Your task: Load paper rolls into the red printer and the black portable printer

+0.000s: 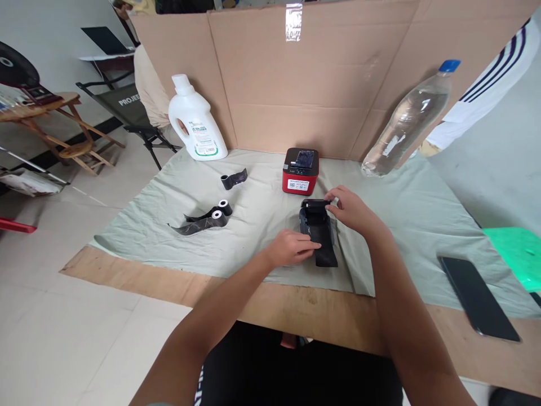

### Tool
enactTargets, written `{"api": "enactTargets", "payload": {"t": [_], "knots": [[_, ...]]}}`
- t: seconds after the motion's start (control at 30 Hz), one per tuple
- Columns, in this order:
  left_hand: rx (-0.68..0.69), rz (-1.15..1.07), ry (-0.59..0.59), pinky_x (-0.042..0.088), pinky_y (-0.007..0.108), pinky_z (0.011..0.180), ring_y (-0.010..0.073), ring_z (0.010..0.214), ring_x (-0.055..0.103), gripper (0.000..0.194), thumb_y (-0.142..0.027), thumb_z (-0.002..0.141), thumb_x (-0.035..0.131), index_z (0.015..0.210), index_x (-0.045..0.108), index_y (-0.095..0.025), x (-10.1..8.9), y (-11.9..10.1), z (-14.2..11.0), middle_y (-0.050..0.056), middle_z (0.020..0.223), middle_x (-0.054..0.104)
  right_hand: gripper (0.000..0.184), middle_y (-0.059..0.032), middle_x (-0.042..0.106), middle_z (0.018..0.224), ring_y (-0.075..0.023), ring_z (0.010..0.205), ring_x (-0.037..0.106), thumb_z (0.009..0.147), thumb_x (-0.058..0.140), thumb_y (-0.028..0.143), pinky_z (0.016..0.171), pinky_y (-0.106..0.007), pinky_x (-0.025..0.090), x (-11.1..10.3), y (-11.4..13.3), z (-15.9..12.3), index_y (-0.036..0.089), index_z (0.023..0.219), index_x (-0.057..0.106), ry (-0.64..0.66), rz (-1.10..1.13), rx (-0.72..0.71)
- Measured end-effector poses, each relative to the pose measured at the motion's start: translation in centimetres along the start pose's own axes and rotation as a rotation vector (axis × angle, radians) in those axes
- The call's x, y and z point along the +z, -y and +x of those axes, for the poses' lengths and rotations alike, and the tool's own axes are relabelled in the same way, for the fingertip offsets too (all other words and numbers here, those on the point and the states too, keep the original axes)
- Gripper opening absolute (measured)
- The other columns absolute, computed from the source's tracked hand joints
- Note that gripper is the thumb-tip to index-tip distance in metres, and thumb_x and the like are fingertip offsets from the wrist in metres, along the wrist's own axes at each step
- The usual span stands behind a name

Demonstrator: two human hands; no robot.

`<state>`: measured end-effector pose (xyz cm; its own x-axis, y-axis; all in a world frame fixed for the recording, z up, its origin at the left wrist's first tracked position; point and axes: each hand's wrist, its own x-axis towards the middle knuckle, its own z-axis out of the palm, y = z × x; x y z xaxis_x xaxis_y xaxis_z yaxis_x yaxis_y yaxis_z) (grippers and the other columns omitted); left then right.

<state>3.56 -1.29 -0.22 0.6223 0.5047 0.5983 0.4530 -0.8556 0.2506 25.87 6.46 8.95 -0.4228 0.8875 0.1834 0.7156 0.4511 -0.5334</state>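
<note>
A small black device, which looks like a portable printer, stands on the cloth in front of me with its top flipped up. A wide black strip runs out of it toward me. My left hand is closed at the device's left side, its index finger lying across the strip. The thumb and fingers of my right hand pinch the far right corner of the raised lid. Behind it sits a red and black box-shaped device. To the left lie black rolls with white cores and another small black roll.
A pale green cloth covers most of the wooden table. Cardboard stands along the back, with a white detergent jug and a clear bottle before it. A phone and a green bag lie right.
</note>
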Motion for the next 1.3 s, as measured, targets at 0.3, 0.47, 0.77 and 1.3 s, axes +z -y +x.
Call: {"api": "enactTargets", "payload": {"t": [0.3,0.47,0.77,1.3], "knots": [[-0.023,-0.006,0.052,0.046,0.024,0.057,0.0115,0.064,0.069,0.026,-0.022,0.098,0.052,0.105,0.077,-0.021,-0.2,0.2,-0.1,0.001,0.074,0.075,0.03,-0.0106,0.056,0.119,-0.0233,0.088,0.064,0.086,0.068,0.032,0.088,-0.041,0.052,0.8,0.7,-0.4,0.024,0.115,0.064,0.236,-0.078,0.162],[-0.025,-0.016,0.061,0.048,0.025,0.059,0.0122,0.067,0.07,0.025,-0.022,0.099,0.052,0.108,0.076,-0.022,-0.2,0.3,-0.2,0.001,0.078,0.076,0.066,-0.0152,0.059,0.135,-0.0344,0.115,0.063,0.085,0.072,0.045,0.097,-0.046,0.051,2.0,-1.6,0.4,0.026,0.145,0.051,0.314,-0.011,0.265],[-0.026,-0.02,0.06,0.048,0.026,0.06,0.0131,0.069,0.07,0.025,-0.023,0.099,0.051,0.109,0.073,-0.022,0.0,0.2,0.0,0.001,0.083,0.077,0.057,-0.016,0.061,0.14,-0.0383,0.127,0.058,0.085,0.071,0.036,0.105,-0.05,0.047,1.9,-0.4,0.6,0.023,0.138,0.058,0.36,-0.001,0.286],[-0.115,0.054,0.222,0.046,0.03,0.075,0.0178,0.088,0.066,0.021,-0.036,0.101,0.052,0.095,0.066,-0.021,0.0,0.4,0.0,0.003,0.091,0.071,0.087,-0.0243,0.046,0.134,-0.0427,0.106,0.065,0.07,0.075,0.052,0.085,-0.05,0.052,2.9,4.3,-0.2,0.016,0.14,0.038,0.0,-0.211,0.554]]}}
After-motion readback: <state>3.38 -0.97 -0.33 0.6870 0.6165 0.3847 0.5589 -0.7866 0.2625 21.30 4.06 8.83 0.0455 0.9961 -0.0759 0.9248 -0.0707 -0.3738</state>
